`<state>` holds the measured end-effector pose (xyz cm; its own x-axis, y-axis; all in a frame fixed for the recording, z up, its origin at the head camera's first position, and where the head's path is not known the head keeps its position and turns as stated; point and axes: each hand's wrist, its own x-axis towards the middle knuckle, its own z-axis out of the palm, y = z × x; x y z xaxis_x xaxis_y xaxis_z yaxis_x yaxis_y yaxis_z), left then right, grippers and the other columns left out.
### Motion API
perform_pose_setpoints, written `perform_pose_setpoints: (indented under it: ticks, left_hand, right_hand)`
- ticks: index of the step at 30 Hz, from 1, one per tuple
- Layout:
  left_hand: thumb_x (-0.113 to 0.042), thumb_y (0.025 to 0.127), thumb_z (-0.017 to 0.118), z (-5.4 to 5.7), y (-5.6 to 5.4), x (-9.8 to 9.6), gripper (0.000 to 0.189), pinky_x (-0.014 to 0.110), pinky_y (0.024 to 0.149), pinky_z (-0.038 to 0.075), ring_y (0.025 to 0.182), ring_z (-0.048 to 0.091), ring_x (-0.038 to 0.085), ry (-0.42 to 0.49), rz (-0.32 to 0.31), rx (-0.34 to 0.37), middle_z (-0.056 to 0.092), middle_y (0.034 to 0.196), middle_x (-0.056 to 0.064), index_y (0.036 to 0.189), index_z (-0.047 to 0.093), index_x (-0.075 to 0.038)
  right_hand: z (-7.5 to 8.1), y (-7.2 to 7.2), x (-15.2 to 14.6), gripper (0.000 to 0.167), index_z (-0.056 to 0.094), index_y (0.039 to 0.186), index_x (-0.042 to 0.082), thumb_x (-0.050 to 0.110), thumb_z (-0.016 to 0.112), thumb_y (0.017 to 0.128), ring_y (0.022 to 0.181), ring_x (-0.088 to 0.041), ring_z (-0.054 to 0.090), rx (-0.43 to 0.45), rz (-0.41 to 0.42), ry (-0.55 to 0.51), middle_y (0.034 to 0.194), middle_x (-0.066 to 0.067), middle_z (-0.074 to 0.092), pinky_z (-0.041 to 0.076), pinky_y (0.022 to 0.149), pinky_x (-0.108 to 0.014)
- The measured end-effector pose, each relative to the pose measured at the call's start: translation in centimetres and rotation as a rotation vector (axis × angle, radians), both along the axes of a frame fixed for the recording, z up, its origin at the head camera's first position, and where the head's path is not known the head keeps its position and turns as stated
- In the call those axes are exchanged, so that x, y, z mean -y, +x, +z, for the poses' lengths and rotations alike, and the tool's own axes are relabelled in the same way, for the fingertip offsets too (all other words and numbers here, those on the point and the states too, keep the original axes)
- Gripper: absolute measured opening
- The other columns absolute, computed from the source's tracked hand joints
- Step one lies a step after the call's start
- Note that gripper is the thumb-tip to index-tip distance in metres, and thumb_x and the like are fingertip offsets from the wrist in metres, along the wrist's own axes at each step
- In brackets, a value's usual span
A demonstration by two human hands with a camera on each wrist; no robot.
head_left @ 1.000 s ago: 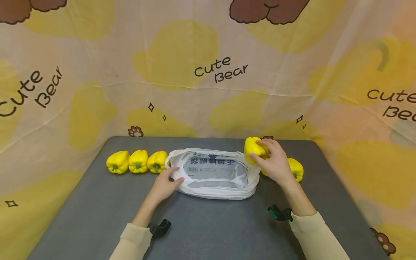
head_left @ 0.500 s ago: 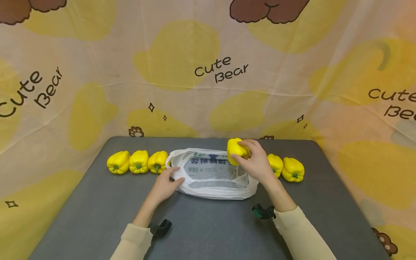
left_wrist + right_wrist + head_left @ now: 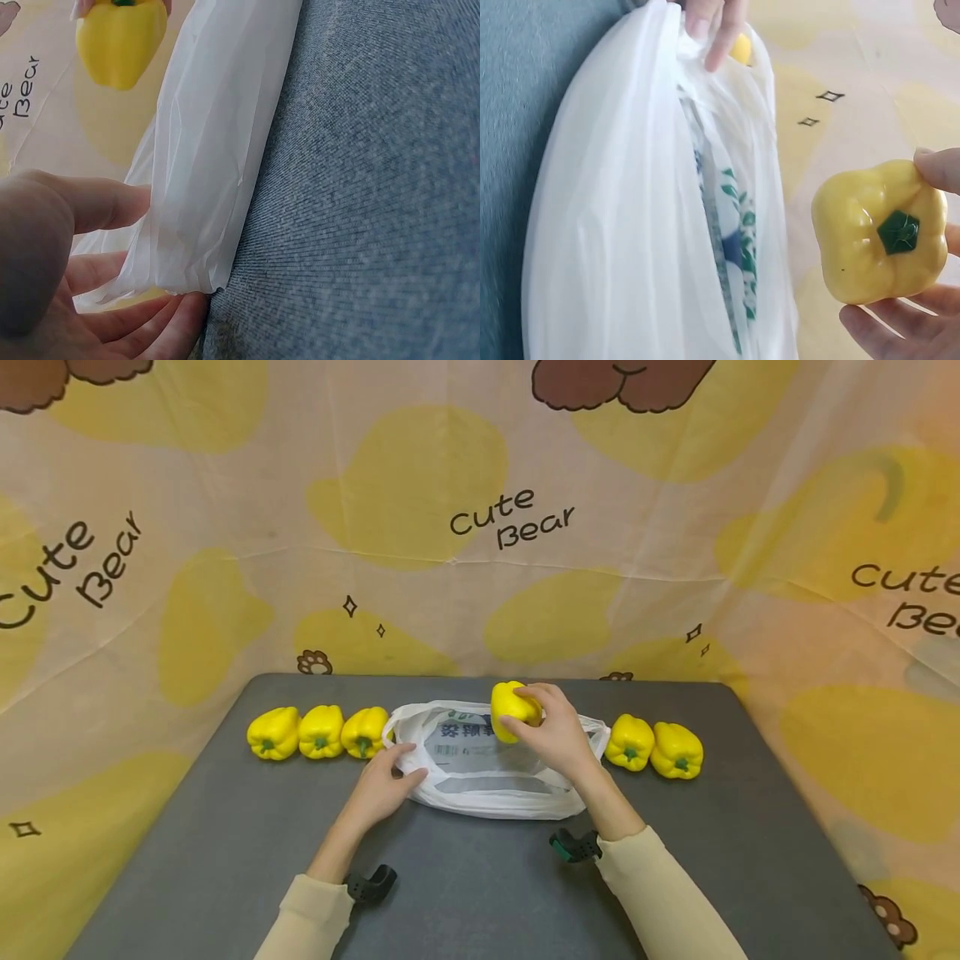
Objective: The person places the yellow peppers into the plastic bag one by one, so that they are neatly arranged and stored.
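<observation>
A white plastic bag [image 3: 495, 805] stands with its mouth spread wide in the middle of the grey table [image 3: 480, 885], dark printing on its inner wall. My left hand [image 3: 384, 787] holds the bag's left rim, thumb on one side and fingers on the other in the left wrist view. Over the bag's mouth, my right hand [image 3: 558, 735] grips a yellow bell pepper [image 3: 507, 710] between thumb and fingers. The right wrist view shows that bell pepper [image 3: 855, 247] from its green stem end, beside the bag [image 3: 607, 225].
Three yellow bell peppers [image 3: 321, 732] lie in a row left of the bag, the nearest partly behind its handle. Two more bell peppers [image 3: 677, 750] sit to the right. A patterned cloth [image 3: 420, 493] hangs behind the table.
My right hand has carried the yellow bell pepper leftward, from the bag's right edge to over its mouth. The two right-hand peppers now show fully. My left hand stays at the rim.
</observation>
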<state>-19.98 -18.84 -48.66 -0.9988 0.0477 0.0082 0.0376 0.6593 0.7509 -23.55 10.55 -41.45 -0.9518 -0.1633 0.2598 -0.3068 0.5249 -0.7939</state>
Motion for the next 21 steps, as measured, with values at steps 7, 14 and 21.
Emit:
perform_pose_setpoints:
  ticks: [7, 14, 21]
  left_hand:
    - [-0.027, 0.095, 0.07, 0.1, 0.0, 0.0, 0.055, 0.06, 0.109, 0.036, 0.133, 0.047, 0.041, -0.001, -0.005, 0.004, 0.052, 0.145, 0.023, 0.143, 0.055, -0.004]
    - [-0.026, 0.095, 0.071, 0.2, 0.2, -0.1, 0.055, 0.059, 0.106, 0.039, 0.129, 0.05, 0.039, -0.001, 0.0, 0.006, 0.053, 0.143, 0.023, 0.143, 0.055, -0.004]
    - [-0.026, 0.096, 0.07, 0.1, 0.1, 0.0, 0.055, 0.058, 0.105, 0.04, 0.127, 0.051, 0.038, -0.007, 0.0, 0.009, 0.054, 0.143, 0.022, 0.144, 0.054, -0.005]
  right_hand:
    - [-0.6, -0.4, 2.3, 0.053, 0.066, 0.131, 0.007, 0.032, 0.08, 0.087, 0.119, -0.031, 0.056, -0.019, 0.027, 0.011, 0.136, -0.011, 0.055, 0.05, 0.098, -0.048]
    - [-1.0, -0.6, 4.6, 0.055, 0.066, 0.132, 0.007, 0.032, 0.08, 0.086, 0.119, -0.03, 0.056, -0.002, 0.053, 0.029, 0.134, -0.011, 0.057, 0.047, 0.1, -0.046]
    - [-1.5, -1.0, 6.1, 0.054, 0.066, 0.131, 0.006, 0.032, 0.08, 0.087, 0.119, -0.03, 0.056, 0.0, 0.085, 0.024, 0.135, -0.012, 0.057, 0.048, 0.1, -0.045]
